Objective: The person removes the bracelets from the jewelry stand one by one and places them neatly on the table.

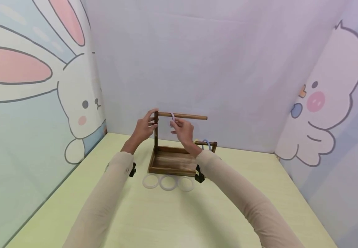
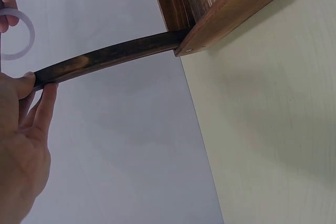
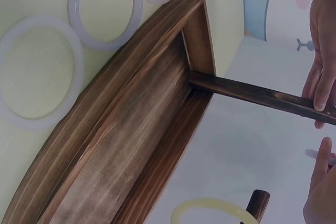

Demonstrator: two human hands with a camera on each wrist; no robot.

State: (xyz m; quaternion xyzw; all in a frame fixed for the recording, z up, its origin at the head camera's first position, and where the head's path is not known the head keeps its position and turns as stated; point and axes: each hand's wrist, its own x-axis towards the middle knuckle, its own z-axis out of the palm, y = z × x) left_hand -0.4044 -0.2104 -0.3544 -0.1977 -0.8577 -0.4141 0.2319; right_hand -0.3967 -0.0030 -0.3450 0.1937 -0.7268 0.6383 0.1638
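Observation:
A dark wooden stand has a tray base (image 1: 172, 171), a tall post (image 2: 105, 57) on its left and a long bar (image 1: 191, 116) running right from the post's top. My left hand (image 1: 143, 128) grips the upper part of the post, thumb and fingers on opposite sides of it. Between the thumb and fingers of my right hand (image 1: 183, 130) a pale purple ring (image 1: 173, 116) is pinched. It stands upright around the bar, nearer the post than the free end. In the left wrist view its loop (image 2: 31, 35) shows beside the right fingers.
Three pale rings, one a whitish ring (image 3: 78, 72), lie flat in a row before the tray. A lower, shorter bar at the stand's right bears a blue ring (image 1: 209, 144) and a yellow ring (image 3: 205, 203), partly hidden by my right wrist. Printed cloth walls enclose the table.

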